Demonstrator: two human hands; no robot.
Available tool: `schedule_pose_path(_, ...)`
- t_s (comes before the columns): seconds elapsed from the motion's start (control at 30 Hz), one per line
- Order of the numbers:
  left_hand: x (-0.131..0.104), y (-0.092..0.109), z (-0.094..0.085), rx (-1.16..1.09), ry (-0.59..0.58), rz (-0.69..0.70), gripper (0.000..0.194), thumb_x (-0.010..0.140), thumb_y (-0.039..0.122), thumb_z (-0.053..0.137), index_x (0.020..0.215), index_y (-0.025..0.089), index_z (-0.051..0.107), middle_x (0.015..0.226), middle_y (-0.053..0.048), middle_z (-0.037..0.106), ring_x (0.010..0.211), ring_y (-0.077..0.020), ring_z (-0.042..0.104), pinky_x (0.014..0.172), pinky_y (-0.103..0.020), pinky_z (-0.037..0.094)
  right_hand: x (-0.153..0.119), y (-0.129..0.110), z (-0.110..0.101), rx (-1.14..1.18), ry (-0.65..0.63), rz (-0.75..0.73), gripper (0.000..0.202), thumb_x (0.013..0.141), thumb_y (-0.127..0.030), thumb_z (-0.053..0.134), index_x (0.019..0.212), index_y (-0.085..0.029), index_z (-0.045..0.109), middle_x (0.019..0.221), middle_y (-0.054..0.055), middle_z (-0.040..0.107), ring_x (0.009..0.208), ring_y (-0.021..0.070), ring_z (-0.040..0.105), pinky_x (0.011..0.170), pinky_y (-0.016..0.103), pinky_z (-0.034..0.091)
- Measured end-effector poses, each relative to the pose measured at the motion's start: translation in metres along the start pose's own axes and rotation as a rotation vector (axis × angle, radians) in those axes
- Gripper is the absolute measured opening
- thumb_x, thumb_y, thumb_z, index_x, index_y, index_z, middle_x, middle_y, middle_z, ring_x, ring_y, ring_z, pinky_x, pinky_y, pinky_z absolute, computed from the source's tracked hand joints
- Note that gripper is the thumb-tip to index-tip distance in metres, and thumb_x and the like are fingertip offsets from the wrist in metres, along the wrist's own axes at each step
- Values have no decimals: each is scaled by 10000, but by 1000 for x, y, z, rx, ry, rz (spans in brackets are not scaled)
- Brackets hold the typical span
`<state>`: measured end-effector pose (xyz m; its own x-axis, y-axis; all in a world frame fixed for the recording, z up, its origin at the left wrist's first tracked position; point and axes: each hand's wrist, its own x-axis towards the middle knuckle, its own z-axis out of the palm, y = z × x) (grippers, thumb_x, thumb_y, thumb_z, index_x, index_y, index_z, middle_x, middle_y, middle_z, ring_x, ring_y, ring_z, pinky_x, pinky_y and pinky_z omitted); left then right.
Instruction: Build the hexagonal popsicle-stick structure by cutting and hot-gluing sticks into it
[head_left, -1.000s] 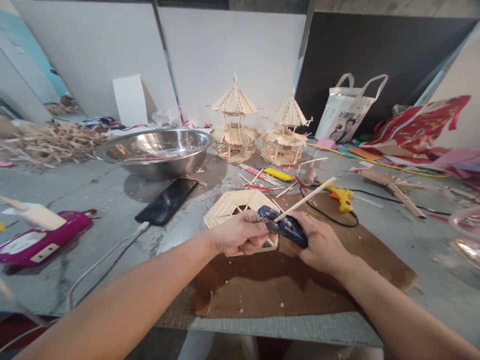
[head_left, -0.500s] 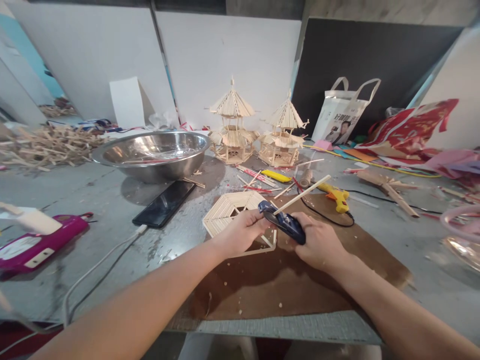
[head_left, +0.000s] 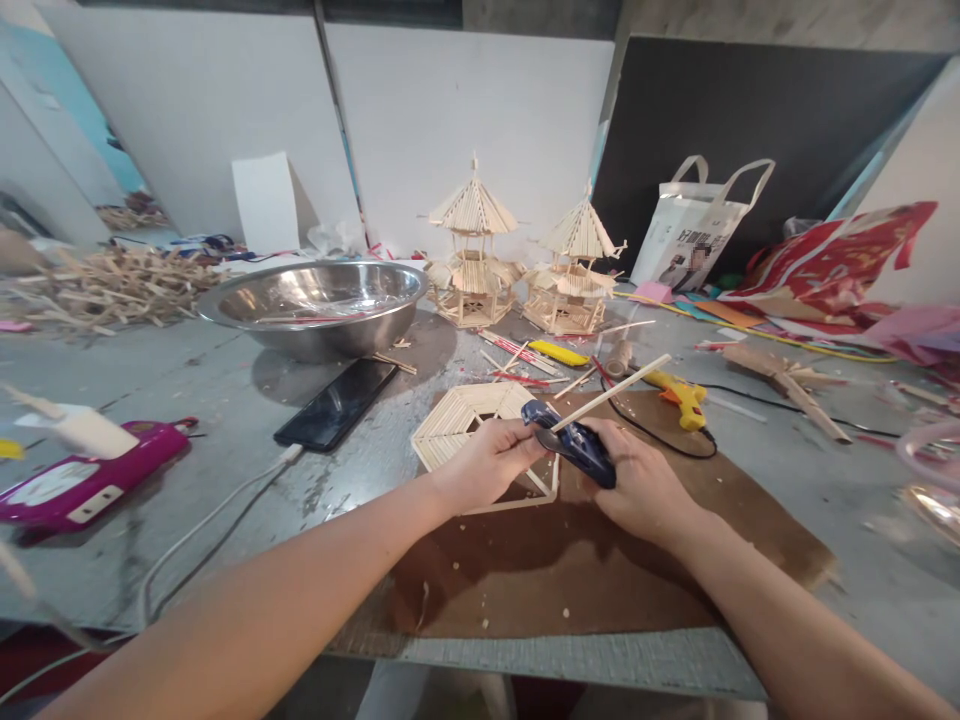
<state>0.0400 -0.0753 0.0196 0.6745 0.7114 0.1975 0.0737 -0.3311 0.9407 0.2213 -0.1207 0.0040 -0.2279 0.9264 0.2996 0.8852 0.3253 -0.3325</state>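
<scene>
My right hand (head_left: 649, 485) is wrapped around the dark blue handles of hand cutters (head_left: 581, 452). A thin wooden stick (head_left: 615, 392) slants up and to the right from the cutters' jaws. My left hand (head_left: 484, 465) is closed in a pinch at the stick's lower end, close against the jaws; the fingertips partly hide that end. Beneath my left hand lies an octagonal stick panel (head_left: 442, 425), its far left part covered with rows of sticks and its near right part open framework.
A brown board (head_left: 600, 580) lies under the work. Beyond it are a yellow glue gun (head_left: 679, 397), a yellow utility knife (head_left: 559, 352) and two stick pagodas (head_left: 474, 275) (head_left: 574, 270). To the left are a phone (head_left: 337, 405), a steel bowl (head_left: 315, 335) and a purple power strip (head_left: 135, 475).
The view has shifted slightly, so everything sits a little further right. Both hands keep their hold on the stick and cutters, with hardly any movement.
</scene>
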Motion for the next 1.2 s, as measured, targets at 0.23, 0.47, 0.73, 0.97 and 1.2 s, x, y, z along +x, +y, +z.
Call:
schedule_pose_path(0.23,-2,-5,0,-338,-96,-194,353,673,474,524,695,122,518,390,93,259,320,-17,166,325,-172,92,-1,2,1,17,-11,-54,523,596,-151,472,1109,-169,366,984,68,524,894,203,487,763,326,385)
schedule_pose_path(0.47,-3,-3,-6,-574,-263,-374,270,709,371,532,676,103,539,378,90,290,308,-4,147,292,-133,107,-3,2,0,19,8,-111,487,623,-172,480,1099,-173,376,961,71,527,851,187,493,741,315,392)
schedule_pose_path(0.73,-2,-8,-12,-715,-442,-476,222,732,324,510,680,109,534,389,84,291,294,-7,151,260,-112,149,-5,0,-2,-5,1,-141,454,628,-200,483,1073,-166,397,941,76,560,823,196,526,699,318,409)
schedule_pose_path(0.97,-2,-8,-12,-748,-538,-460,228,760,313,463,654,117,509,384,80,298,270,-8,147,247,-112,151,-6,-2,-4,-9,-1,-158,414,619,-191,478,1028,-167,419,927,68,581,786,190,549,664,298,416)
schedule_pose_path(1.2,-4,-7,-12,-693,-431,-443,216,733,326,506,692,114,523,405,86,284,296,-4,132,269,-117,133,-7,-5,-6,29,-4,-98,426,610,-186,487,1033,-184,432,939,56,593,808,183,558,674,286,409)
